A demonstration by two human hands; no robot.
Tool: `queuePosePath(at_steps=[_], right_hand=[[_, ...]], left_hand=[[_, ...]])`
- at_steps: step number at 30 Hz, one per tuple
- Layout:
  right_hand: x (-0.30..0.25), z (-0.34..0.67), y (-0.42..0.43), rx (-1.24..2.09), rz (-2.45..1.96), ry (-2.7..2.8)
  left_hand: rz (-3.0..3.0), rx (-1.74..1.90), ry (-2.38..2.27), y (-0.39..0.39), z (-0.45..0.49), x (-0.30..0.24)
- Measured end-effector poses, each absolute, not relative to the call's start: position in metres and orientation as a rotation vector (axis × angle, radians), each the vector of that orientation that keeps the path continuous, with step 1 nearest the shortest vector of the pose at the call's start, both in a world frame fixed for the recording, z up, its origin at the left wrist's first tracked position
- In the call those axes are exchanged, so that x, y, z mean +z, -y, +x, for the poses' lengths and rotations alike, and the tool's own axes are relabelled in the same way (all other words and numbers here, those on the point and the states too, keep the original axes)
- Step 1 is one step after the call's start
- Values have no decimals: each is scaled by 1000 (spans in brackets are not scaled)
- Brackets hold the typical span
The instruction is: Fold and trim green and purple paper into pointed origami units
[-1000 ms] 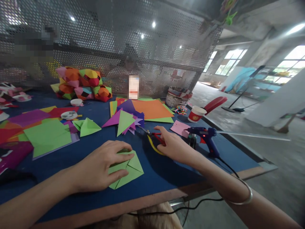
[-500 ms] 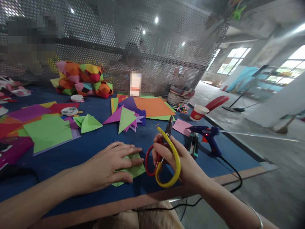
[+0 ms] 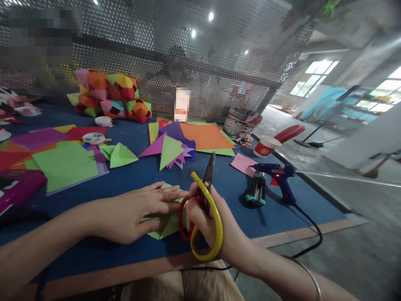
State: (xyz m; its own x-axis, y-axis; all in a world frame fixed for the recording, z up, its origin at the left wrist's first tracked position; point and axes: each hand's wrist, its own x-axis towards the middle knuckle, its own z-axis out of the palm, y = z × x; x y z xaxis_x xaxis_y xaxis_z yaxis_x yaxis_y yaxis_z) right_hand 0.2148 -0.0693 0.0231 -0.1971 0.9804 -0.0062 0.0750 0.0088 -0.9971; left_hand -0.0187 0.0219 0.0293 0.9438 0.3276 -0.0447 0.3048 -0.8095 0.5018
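My left hand (image 3: 140, 211) lies with fingers outstretched over a piece of green paper (image 3: 161, 232), pressing it to the blue table (image 3: 125, 259). In my right hand (image 3: 225, 228) is a pair of scissors (image 3: 216, 213) with one yellow and one red handle loop. Their dark blades point up and away, and the fingers close around them. The scissors sit at the right edge of the green paper, partly covering it. Just beyond my hands rests a stack of folded purple and green paper pieces (image 3: 171, 150).
Right of my hands stand a green and black stapler (image 3: 257, 192) and a blue glue gun (image 3: 282, 177) with a cord. Farther back are a paper cup (image 3: 266, 146), orange sheets (image 3: 206, 137) and a woven basket (image 3: 241, 121). Green sheets (image 3: 65, 165) and folded-paper shapes (image 3: 115, 94) lie left.
My right hand and the scissors have moved left, closer to my left hand and over the paper's edge. My left hand still presses the green paper. The camera view has shifted slightly.
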Motion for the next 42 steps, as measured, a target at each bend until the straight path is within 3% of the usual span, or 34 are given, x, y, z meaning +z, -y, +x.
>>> queuePosePath(at_steps=[10, 24, 37, 42], right_hand=[[30, 190, 72, 1402, -1212, 1449], [40, 239, 68, 1092, -1354, 1585], [33, 193, 70, 1369, -1273, 1563], [41, 221, 70, 1111, -1389, 1631]], left_hand=[[2648, -27, -462, -24, -19, 31], [2539, 65, -464, -26, -29, 24], [2679, 54, -459, -23, -25, 25], [2620, 78, -458, -25, -28, 25]])
